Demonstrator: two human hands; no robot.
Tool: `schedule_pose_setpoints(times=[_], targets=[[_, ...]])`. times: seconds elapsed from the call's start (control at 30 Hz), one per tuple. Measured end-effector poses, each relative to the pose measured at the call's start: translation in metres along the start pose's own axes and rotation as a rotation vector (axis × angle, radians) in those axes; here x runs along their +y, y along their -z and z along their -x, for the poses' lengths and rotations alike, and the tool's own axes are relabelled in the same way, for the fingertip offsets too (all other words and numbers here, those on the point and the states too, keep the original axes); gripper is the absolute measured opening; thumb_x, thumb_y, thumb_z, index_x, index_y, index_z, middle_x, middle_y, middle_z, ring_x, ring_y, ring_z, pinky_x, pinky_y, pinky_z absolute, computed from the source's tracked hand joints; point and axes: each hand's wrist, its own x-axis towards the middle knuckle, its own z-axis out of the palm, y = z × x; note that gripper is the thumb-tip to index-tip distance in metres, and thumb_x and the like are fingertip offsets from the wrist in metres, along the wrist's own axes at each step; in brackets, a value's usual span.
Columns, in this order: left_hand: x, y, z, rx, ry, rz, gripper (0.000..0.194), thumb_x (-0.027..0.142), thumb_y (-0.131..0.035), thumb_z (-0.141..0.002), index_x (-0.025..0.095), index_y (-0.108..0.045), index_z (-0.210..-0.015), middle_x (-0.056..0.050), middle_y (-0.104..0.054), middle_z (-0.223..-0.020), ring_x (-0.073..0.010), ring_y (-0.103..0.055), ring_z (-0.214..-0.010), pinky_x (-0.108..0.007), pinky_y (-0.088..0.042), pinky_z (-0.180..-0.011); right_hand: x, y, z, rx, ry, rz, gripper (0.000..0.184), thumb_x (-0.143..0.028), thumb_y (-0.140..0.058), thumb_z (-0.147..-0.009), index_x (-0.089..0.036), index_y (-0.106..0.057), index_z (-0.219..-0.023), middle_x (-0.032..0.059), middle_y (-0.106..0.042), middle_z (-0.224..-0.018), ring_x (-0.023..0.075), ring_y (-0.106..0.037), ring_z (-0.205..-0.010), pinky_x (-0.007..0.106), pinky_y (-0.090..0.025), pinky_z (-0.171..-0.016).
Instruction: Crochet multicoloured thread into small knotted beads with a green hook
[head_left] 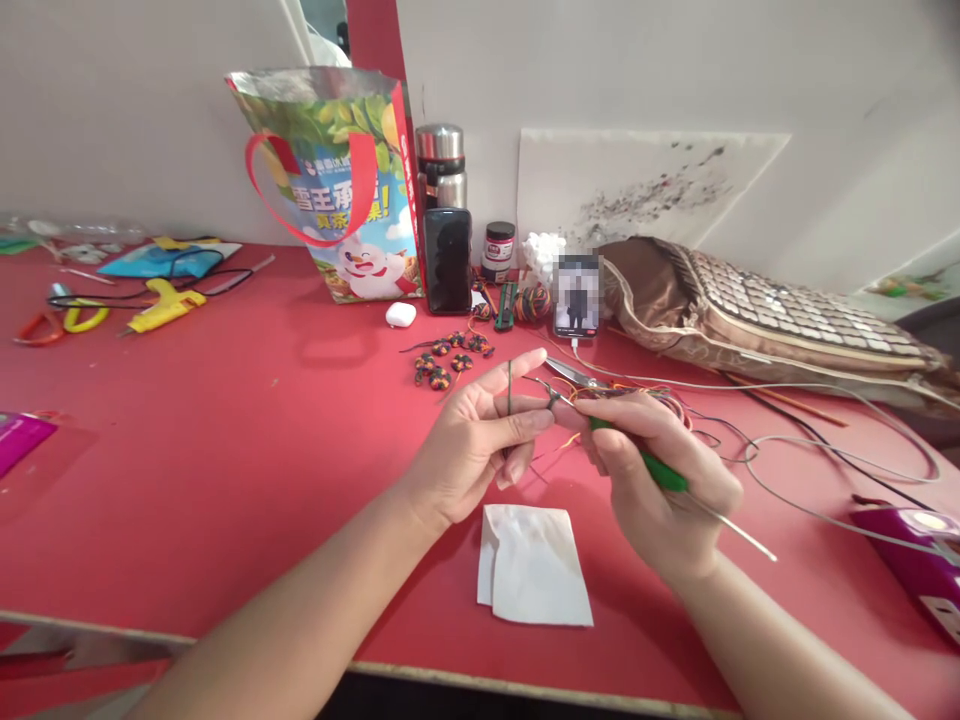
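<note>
My right hand [667,475] is closed around the green grip of a crochet hook [664,470]. The hook's metal tip points left, and its thin rear shaft sticks out behind the hand. Dark green yarn [510,390] runs over the raised index finger of my left hand [487,430]. That hand's thumb and middle finger pinch a small dark yarn loop [553,398] at the hook's tip. Both hands are above the table, close together. Behind them lie several small multicoloured crocheted pieces [439,378] and a pair of scissors [570,372].
A folded white tissue [536,565] lies on the red table [225,480] near its front edge. Farther back stand a carrier bag [360,200], a black phone [448,262] and a lit phone [577,300]. A yellow glue gun [165,305] is left; a beaded cushion [795,310] and cables are right.
</note>
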Motion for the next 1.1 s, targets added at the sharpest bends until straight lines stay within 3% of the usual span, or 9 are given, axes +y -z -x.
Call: schedule_pose_setpoints(times=[0.17, 0.47, 0.6, 0.73, 0.93, 1.1], targets=[[0.000, -0.003, 0.002, -0.018, -0.062, -0.082, 0.103, 0.026, -0.096, -0.079, 0.011, -0.043, -0.167, 0.003, -0.076, -0.077, -0.0044, -0.049, -0.041, -0.021, -0.034, -0.041, 0.000, -0.004, -0.003, 0.005, 0.224, 0.189, 0.031, -0.006, -0.071, -0.099, -0.022, -0.077, -0.124, 0.0082, -0.084, -0.096, 0.0210, -0.076, -0.077, 0.034, -0.061, -0.065], [-0.001, -0.003, 0.002, -0.038, -0.080, -0.198, 0.101, 0.019, -0.090, -0.083, 0.010, -0.039, -0.169, 0.007, -0.070, -0.068, -0.0061, -0.048, -0.042, -0.021, -0.035, -0.040, 0.000, -0.008, 0.001, 0.015, 0.218, 0.322, 0.022, -0.007, -0.071, -0.098, -0.020, -0.075, -0.116, 0.0067, -0.077, -0.090, 0.0186, -0.072, -0.075, 0.031, -0.059, -0.066], [0.001, 0.001, 0.002, -0.096, -0.063, -0.276, 0.095, 0.020, -0.085, -0.089, 0.012, -0.038, -0.171, 0.005, -0.073, -0.073, -0.0059, -0.052, -0.044, -0.021, -0.038, -0.041, -0.009, -0.006, -0.003, -0.015, 0.064, 0.226, 0.012, -0.010, -0.069, -0.101, -0.020, -0.074, -0.101, 0.0011, -0.073, -0.078, 0.0143, -0.067, -0.064, 0.027, -0.055, -0.061], [0.003, 0.005, -0.001, -0.133, -0.048, -0.267, 0.090, 0.022, -0.081, -0.093, 0.013, -0.037, -0.171, 0.000, -0.079, -0.081, -0.0047, -0.051, -0.043, -0.020, -0.038, -0.041, -0.014, -0.003, -0.008, 0.015, -0.081, 0.157, 0.021, -0.014, -0.067, -0.103, -0.021, -0.073, -0.085, -0.0024, -0.072, -0.071, 0.0107, -0.061, -0.058, 0.025, -0.053, -0.060], [0.006, 0.007, -0.002, -0.144, -0.039, -0.241, 0.094, 0.020, -0.083, -0.092, 0.012, -0.034, -0.172, -0.004, -0.082, -0.083, -0.0045, -0.048, -0.042, -0.020, -0.036, -0.040, -0.004, 0.009, -0.011, 0.028, -0.284, 0.067, 0.021, -0.031, -0.075, -0.101, -0.023, -0.082, -0.083, -0.0006, -0.071, -0.069, 0.0115, -0.059, -0.059, 0.025, -0.046, -0.055], [0.009, 0.010, -0.001, -0.165, 0.013, -0.271, 0.088, 0.017, -0.078, -0.094, 0.013, -0.036, -0.171, -0.005, -0.081, -0.082, -0.0045, -0.048, -0.040, -0.020, -0.031, -0.039, 0.006, 0.020, -0.018, -0.031, -0.508, -0.194, 0.025, -0.043, -0.082, -0.096, -0.022, -0.086, -0.083, -0.0003, -0.062, -0.062, 0.0112, -0.051, -0.056, 0.025, -0.042, -0.051]])
